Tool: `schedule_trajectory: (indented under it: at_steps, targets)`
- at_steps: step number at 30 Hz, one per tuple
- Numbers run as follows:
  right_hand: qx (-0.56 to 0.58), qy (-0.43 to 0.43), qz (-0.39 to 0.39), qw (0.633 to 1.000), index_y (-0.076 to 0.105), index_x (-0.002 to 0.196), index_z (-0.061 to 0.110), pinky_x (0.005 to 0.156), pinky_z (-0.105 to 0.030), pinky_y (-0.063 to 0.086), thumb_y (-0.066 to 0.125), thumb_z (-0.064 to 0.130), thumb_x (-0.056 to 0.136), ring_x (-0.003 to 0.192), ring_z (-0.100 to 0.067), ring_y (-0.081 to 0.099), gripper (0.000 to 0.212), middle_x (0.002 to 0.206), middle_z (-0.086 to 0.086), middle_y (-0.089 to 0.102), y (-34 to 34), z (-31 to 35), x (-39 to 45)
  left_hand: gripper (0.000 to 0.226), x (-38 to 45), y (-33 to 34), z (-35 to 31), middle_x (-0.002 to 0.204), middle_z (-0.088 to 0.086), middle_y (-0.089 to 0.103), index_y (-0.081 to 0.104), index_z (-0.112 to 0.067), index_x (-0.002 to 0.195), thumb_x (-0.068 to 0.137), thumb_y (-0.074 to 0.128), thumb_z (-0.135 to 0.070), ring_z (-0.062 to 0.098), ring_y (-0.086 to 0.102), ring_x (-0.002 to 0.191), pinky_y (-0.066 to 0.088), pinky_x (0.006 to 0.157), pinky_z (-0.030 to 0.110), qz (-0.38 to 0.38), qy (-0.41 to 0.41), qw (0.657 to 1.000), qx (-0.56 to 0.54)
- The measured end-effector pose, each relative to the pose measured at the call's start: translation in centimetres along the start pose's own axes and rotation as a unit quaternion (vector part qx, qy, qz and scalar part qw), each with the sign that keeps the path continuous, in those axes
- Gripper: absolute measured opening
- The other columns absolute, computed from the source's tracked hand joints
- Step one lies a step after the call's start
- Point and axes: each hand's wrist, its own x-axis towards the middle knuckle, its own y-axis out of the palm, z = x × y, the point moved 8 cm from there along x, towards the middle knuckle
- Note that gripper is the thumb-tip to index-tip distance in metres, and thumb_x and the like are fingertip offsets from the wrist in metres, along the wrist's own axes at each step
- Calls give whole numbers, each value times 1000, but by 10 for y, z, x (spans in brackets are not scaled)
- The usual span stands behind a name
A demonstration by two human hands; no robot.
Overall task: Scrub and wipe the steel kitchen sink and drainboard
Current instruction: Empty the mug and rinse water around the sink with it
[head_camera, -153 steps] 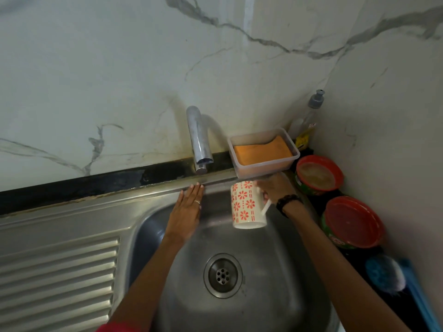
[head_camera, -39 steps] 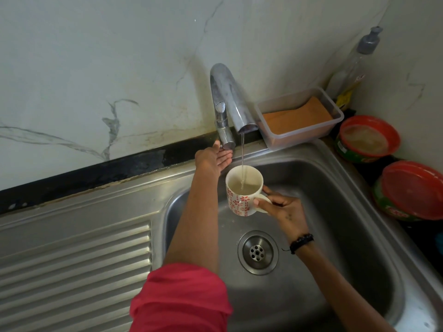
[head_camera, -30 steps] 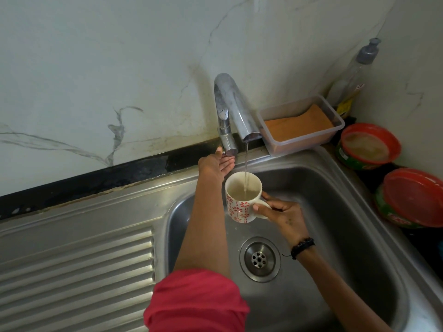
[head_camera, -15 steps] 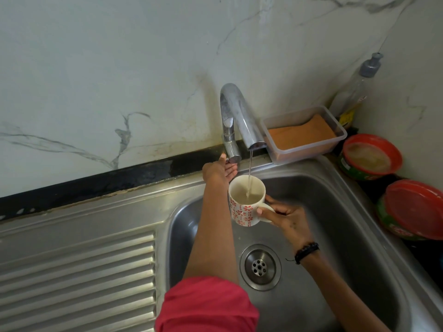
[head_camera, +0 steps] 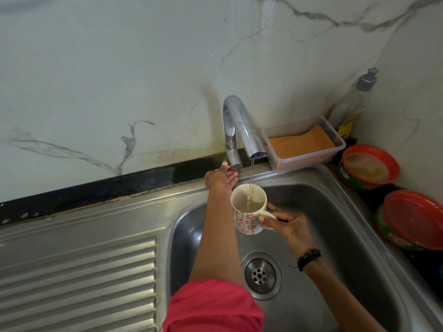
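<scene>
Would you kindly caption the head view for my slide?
Right hand holds mug under running tap; left hand at its valve.

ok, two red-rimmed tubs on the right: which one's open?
The farther tub, next to the clear container; its pale contents show. The nearer tub has a red lid on.

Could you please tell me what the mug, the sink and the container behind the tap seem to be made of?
Mug: likely glazed ceramic, glossy white with a red flower print. Sink: brushed stainless steel, with dull grey reflections. Container: apparently translucent plastic, as its orange contents show through the wall.
</scene>
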Motion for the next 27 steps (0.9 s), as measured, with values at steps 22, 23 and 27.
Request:
schedule_trajectory:
  at_steps: [22,23,27]
  targets:
    - [63,13,-36,997,73,79,19,79,-25,56,69,-3,76,103,-16,64,22,114,-8,67,-6,3,-7,39,2,-5,-6,120,18,62,51,7,121,94,51,-20,26,58,113,44,97,44,2,24,994,108]
    - [73,17,-36,997,74,79,19,75,-23,57,68,-2,77,103,-16,64,22,113,-8,67,-6,2,-7,39,1,-5,-6,120,17,62,52,6,121,94,51,-22,25,59,113,43,99,46,1,27,993,114]
    - [108,48,-45,992,73,84,16,68,-23,57,69,2,77,97,-16,66,16,113,-10,68,-4,-6,-8,38,0,-6,-6,119,15,63,54,4,120,94,51,-24,24,59,112,43,99,45,-3,36,991,127]
